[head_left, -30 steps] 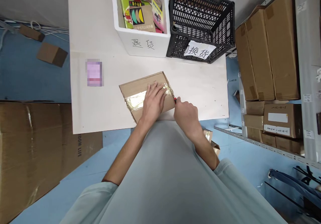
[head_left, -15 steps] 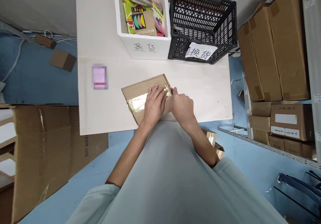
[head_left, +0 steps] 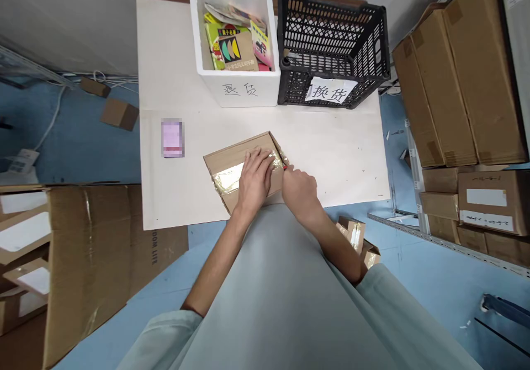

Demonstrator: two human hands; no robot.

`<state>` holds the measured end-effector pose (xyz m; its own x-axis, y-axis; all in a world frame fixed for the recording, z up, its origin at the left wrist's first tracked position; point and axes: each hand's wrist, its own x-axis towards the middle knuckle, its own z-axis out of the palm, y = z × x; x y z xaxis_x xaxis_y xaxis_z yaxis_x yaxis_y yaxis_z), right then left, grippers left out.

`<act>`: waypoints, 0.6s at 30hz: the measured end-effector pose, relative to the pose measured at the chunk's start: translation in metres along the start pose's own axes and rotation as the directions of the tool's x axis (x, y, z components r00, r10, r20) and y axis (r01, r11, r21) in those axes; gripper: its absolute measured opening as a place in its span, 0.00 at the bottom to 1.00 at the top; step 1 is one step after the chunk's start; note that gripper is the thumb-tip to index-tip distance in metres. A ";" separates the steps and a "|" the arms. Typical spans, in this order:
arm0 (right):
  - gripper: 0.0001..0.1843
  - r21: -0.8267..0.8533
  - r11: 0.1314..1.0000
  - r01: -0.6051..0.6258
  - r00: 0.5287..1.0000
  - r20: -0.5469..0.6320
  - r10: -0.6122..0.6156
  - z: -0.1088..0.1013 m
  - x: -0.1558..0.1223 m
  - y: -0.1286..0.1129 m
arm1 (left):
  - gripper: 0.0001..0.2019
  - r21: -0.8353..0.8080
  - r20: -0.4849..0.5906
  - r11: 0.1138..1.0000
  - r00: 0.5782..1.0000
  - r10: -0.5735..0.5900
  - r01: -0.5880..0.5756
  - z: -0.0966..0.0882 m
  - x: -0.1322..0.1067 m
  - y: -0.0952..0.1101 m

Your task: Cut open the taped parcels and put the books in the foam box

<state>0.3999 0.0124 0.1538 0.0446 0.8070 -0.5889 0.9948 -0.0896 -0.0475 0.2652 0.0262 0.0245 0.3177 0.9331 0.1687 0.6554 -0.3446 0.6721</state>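
A flat cardboard box (head_left: 236, 152) with shiny clear tape (head_left: 229, 179) across its top lies tilted at the table's front edge, against my shirt. My left hand (head_left: 255, 178) lies on top of it, fingers stretched out and pressing on the tape. At the box's right edge, my right hand (head_left: 300, 191) is closed in a fist around a small red tool (head_left: 285, 167). Only a red bit of that tool shows by the fingers; the rest is hidden. Beside the fist, the tape over the right edge looks crumpled.
On the white table (head_left: 339, 154) stand a white bin (head_left: 248, 91) holding several books and a black plastic crate (head_left: 335, 66) with a paper label. A blurred pink item (head_left: 173, 138) lies left. Large cartons (head_left: 91, 248) stand front left; shelves with boxes (head_left: 488, 199) are at right.
My right hand has slid slightly down the box's right edge, and more crumpled tape shows there. The left hand stays on the box. The whole view has shifted a little.
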 end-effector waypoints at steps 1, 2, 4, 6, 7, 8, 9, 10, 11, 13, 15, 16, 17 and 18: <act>0.27 0.010 1.000 -0.021 1.000 0.015 0.020 0.003 -0.004 0.002 | 0.18 0.005 -0.009 1.000 1.000 0.004 -0.004 0.000 0.000 0.001; 0.27 0.024 0.999 -0.041 0.999 0.021 0.040 0.006 -0.009 0.003 | 0.18 0.009 -0.014 1.000 1.000 0.010 -0.010 0.000 -0.001 0.002; 0.25 0.041 0.998 -0.055 0.998 0.014 0.055 0.010 -0.019 0.008 | 0.19 0.017 -0.019 1.000 1.000 0.020 -0.020 -0.002 -0.003 0.003; 0.22 0.056 0.998 -0.030 1.000 -0.002 0.031 0.011 -0.030 0.016 | 0.20 0.027 -0.026 0.999 0.999 0.021 -0.020 -0.008 -0.009 0.004; 0.21 0.074 0.997 -0.015 1.000 -0.013 0.016 0.011 -0.034 0.021 | 0.20 0.032 -0.033 0.999 0.999 0.020 -0.019 -0.013 -0.013 0.003; 0.20 0.104 0.995 -0.001 1.000 -0.030 0.004 0.012 -0.036 0.028 | 0.20 0.036 -0.041 0.999 0.999 0.019 -0.018 -0.019 -0.018 0.001; 0.20 0.150 0.989 0.009 0.999 -0.054 -0.001 0.014 -0.035 0.036 | 0.21 0.041 -0.053 0.999 0.998 0.016 -0.014 -0.025 -0.024 -0.002; 0.20 0.211 0.977 0.013 0.997 -0.082 0.004 0.019 -0.030 0.045 | 0.21 0.046 -0.067 0.999 0.998 0.012 -0.009 -0.033 -0.031 -0.005; 0.19 0.287 0.958 0.017 0.994 -0.109 0.015 0.026 -0.021 0.055 | 0.21 0.052 -0.084 0.999 0.996 0.005 0.000 -0.041 -0.039 -0.010; 0.17 0.456 0.890 0.010 0.988 -0.143 0.062 0.048 0.012 0.074 | 0.21 0.060 -0.137 0.998 0.990 -0.013 0.022 -0.056 -0.054 -0.021; 0.14 0.624 0.781 0.001 0.994 -0.086 0.067 0.079 0.054 0.086 | 0.22 0.068 -0.189 0.996 0.981 -0.040 0.053 -0.071 -0.068 -0.033; 0.11 0.694 0.719 -0.025 0.997 -0.031 0.065 0.096 0.076 0.088 | 0.22 0.076 -0.206 0.994 0.977 -0.057 0.075 -0.077 -0.074 -0.038; 0.09 0.753 0.654 -0.068 0.997 0.028 0.071 0.112 0.094 0.087 | 0.23 0.090 -0.219 0.991 0.973 -0.078 0.100 -0.083 -0.079 -0.042; 0.08 0.797 0.592 -0.116 0.993 0.081 0.085 0.127 0.110 0.084 | 0.23 0.110 -0.228 0.986 0.968 -0.100 0.127 -0.089 -0.083 -0.045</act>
<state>0.4765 0.0193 -0.0176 0.1219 0.7464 -0.6542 0.5116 -0.6121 -0.6030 0.1483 -0.0270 0.0442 0.0859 0.9615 0.2609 0.7620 -0.2321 0.6045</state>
